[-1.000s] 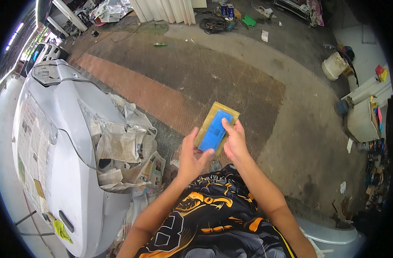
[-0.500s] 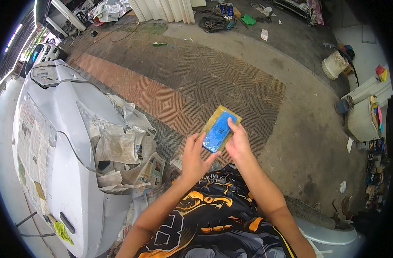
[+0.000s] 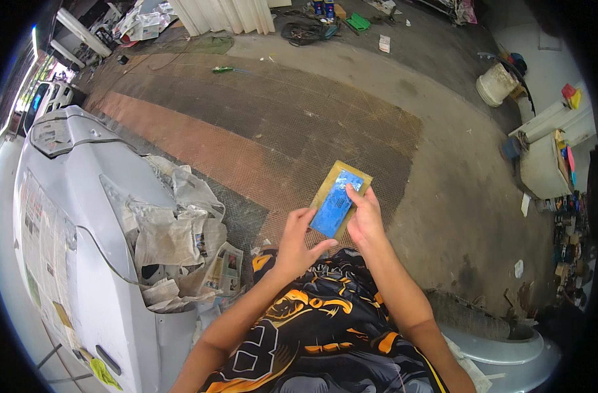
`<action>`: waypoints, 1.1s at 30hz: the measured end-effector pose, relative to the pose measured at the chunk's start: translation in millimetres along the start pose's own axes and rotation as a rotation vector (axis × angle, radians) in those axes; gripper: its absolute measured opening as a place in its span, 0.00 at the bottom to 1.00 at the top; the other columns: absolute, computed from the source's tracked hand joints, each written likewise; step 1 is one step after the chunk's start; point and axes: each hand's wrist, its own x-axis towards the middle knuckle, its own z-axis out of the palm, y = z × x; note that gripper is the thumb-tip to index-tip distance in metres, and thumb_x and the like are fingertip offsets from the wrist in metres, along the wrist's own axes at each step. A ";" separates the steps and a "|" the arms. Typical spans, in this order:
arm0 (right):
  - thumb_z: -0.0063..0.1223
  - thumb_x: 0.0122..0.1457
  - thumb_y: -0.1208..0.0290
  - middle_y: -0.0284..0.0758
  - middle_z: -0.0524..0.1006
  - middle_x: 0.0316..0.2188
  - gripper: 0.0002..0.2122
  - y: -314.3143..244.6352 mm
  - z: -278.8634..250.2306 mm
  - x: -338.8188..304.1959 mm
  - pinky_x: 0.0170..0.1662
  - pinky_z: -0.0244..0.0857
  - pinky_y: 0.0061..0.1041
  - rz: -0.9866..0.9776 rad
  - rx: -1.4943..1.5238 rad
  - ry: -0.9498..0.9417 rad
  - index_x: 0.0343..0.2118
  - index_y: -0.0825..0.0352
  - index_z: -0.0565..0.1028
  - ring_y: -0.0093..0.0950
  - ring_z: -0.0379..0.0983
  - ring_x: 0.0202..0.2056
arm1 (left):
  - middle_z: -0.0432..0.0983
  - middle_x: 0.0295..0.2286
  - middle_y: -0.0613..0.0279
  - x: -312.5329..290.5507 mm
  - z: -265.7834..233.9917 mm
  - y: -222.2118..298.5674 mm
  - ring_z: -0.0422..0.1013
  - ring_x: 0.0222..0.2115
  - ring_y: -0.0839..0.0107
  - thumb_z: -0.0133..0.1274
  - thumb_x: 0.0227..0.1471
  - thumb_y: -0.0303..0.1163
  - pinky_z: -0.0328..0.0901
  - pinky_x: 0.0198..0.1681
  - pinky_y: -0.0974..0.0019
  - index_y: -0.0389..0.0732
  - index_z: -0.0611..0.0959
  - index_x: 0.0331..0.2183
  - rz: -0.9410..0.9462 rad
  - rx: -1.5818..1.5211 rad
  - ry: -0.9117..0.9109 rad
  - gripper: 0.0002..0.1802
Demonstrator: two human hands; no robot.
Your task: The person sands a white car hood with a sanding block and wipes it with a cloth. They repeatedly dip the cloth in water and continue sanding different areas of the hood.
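Observation:
In front of my torso I hold a blue sanding block (image 3: 332, 213) with a yellowish-tan sheet, which looks like sandpaper, (image 3: 323, 190) beneath it, showing past its edges. My right hand (image 3: 366, 219) is closed on the right side, its thumb pressed on the block's blue face and its fingers behind. At the lower left, my left hand (image 3: 298, 245) spans the near end, fingers against the left edge and thumb by the bottom corner. The left fingertips behind the sheet are hidden.
A grey car body (image 3: 102, 242) with newspaper masking (image 3: 181, 229) stands close on my left. Grated floor mats (image 3: 246, 124) stretch ahead. A silver curved panel (image 3: 502, 347) lies at the lower right; a white bucket (image 3: 497, 84) and a cabinet (image 3: 545, 167) stand at right.
The view has shifted slightly, so the surroundings sit farther left. The block stays between both hands; more of the tan sheet shows along its left edge, and the left thumb sits slightly lower.

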 end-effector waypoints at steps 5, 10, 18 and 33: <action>0.59 0.66 0.77 0.35 0.78 0.51 0.18 -10.0 17.8 -0.6 0.60 0.69 0.35 0.045 -0.068 -0.098 0.57 0.67 0.70 0.28 0.75 0.53 | 0.70 0.53 0.52 15.2 -10.1 -21.3 0.72 0.53 0.66 0.69 0.56 0.32 0.71 0.56 0.60 0.32 0.56 0.68 -0.436 -0.754 -0.029 0.50; 0.61 0.66 0.76 0.34 0.78 0.53 0.19 0.1 40.7 26.5 0.61 0.68 0.34 0.065 -0.137 -0.192 0.58 0.67 0.70 0.27 0.74 0.55 | 0.80 0.47 0.54 51.1 -31.9 -35.1 0.78 0.43 0.70 0.61 0.63 0.30 0.76 0.44 0.64 0.31 0.72 0.60 -0.651 -0.852 -0.237 0.28; 0.63 0.65 0.75 0.34 0.78 0.53 0.19 8.8 99.2 118.5 0.61 0.65 0.31 0.035 -0.280 -0.182 0.57 0.66 0.71 0.25 0.74 0.55 | 0.82 0.40 0.60 126.4 -50.0 -75.9 0.79 0.36 0.74 0.57 0.66 0.30 0.77 0.32 0.70 0.32 0.78 0.53 -0.499 -0.771 -0.157 0.17; 0.61 0.67 0.71 0.34 0.80 0.50 0.17 64.6 316.2 309.0 0.57 0.70 0.29 0.062 -0.343 -0.328 0.56 0.67 0.73 0.23 0.76 0.51 | 0.82 0.40 0.62 322.9 -205.7 -174.2 0.77 0.36 0.77 0.57 0.66 0.29 0.75 0.37 0.71 0.33 0.79 0.53 -0.485 -0.699 0.021 0.16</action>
